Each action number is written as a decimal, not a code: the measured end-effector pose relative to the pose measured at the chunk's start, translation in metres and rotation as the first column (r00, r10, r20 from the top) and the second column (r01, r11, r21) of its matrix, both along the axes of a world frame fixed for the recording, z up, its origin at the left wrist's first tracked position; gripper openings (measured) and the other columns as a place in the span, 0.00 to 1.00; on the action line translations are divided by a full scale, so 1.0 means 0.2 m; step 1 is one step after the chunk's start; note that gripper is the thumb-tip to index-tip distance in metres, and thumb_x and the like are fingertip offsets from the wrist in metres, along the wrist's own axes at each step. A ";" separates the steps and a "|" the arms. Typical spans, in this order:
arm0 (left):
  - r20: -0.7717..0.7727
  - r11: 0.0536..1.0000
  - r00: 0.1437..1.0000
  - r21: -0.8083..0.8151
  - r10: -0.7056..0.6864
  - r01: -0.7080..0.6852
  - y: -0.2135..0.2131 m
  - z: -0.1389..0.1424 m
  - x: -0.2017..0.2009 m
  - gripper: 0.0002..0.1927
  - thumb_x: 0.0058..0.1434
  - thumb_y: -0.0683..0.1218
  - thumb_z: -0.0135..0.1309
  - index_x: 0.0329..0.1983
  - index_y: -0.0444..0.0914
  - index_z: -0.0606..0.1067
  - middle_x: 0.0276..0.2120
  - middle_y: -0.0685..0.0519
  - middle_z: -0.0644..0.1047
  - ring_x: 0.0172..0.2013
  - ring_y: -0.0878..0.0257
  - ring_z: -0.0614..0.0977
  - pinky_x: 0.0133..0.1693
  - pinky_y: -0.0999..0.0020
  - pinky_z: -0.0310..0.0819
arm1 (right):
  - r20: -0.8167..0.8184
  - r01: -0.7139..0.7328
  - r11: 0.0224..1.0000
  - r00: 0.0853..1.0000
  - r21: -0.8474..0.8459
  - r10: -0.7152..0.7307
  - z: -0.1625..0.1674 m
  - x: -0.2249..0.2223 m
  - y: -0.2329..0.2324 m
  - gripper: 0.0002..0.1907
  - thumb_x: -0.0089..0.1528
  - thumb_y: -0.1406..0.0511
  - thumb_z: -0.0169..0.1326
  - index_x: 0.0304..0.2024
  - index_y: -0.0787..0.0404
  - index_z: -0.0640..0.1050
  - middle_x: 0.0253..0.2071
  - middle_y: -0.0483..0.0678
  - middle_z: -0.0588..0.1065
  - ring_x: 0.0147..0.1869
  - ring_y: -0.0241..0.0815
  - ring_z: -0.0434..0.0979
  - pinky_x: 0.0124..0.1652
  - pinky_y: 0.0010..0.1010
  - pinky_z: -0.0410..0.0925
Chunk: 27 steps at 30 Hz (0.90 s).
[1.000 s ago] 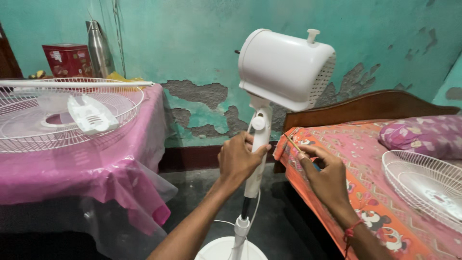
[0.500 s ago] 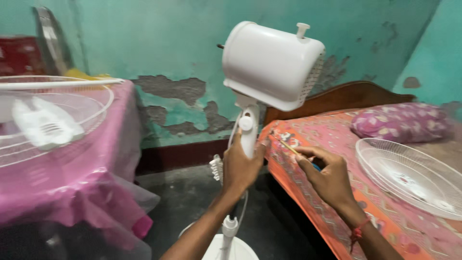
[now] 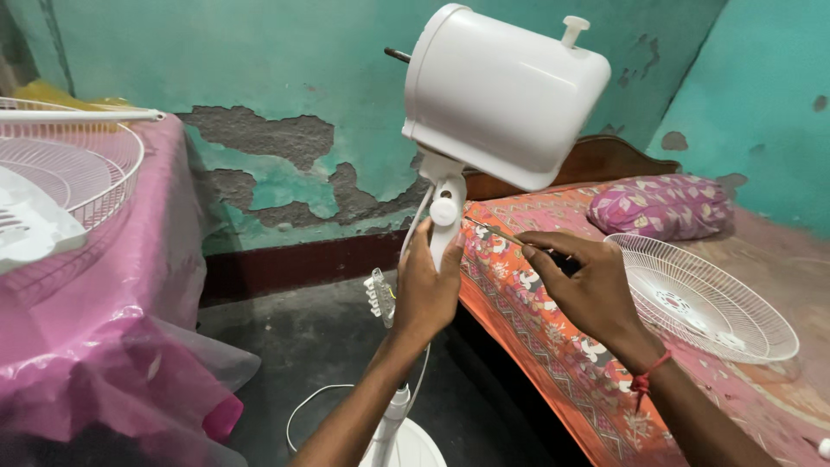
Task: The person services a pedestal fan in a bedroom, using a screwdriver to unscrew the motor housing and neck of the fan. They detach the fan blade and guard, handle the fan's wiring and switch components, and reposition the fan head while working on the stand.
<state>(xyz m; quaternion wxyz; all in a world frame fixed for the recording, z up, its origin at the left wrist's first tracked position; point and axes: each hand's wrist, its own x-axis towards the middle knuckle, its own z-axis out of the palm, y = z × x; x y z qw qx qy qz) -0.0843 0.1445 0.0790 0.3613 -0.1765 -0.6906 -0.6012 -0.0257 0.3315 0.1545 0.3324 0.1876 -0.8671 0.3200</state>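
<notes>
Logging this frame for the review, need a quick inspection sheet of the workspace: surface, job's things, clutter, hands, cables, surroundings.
Surface: bed with orange patterned sheet on the right; dark floor below.
Job's things: white pedestal fan motor housing, no blades or grille, on a white neck; thin metal screwdriver aimed at the neck.
Clutter: white wire fan grille and purple floral pillow on the bed; second white wire grille on a table with pink plastic cover.
Hands: left hand grips the neck; right hand holds the screwdriver.
Cables: white cord loops near the round white base.
Surroundings: teal wall with peeling paint; wooden headboard.
</notes>
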 end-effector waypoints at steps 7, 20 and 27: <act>0.107 1.000 0.994 -0.022 0.009 -0.007 -0.04 0.01 0.02 0.31 0.67 0.54 0.52 0.68 0.35 0.62 0.58 0.35 0.73 0.59 0.39 0.73 0.57 0.47 0.67 | -0.130 0.028 0.986 0.992 0.163 -0.006 0.02 0.00 -0.11 0.11 0.62 0.68 0.59 0.47 0.56 0.85 0.32 0.46 0.82 0.29 0.34 0.76 0.29 0.27 0.67; 0.110 0.999 0.994 0.035 -0.014 0.010 -0.11 -0.01 0.00 0.32 0.64 0.50 0.56 0.68 0.33 0.62 0.61 0.35 0.72 0.62 0.39 0.71 0.60 0.48 0.63 | 0.133 -0.147 0.959 0.984 0.243 0.117 0.11 -0.16 -0.07 0.16 0.60 0.72 0.57 0.50 0.60 0.84 0.39 0.46 0.84 0.36 0.32 0.79 0.35 0.25 0.71; 0.170 0.989 0.976 0.073 -0.137 0.127 -0.20 0.04 -0.01 0.34 0.59 0.52 0.58 0.65 0.31 0.64 0.55 0.34 0.75 0.56 0.40 0.76 0.57 0.48 0.66 | 0.386 -0.217 0.971 0.908 0.099 0.164 0.20 -0.27 -0.02 0.15 0.59 0.69 0.59 0.49 0.62 0.85 0.33 0.45 0.83 0.37 0.28 0.80 0.34 0.24 0.72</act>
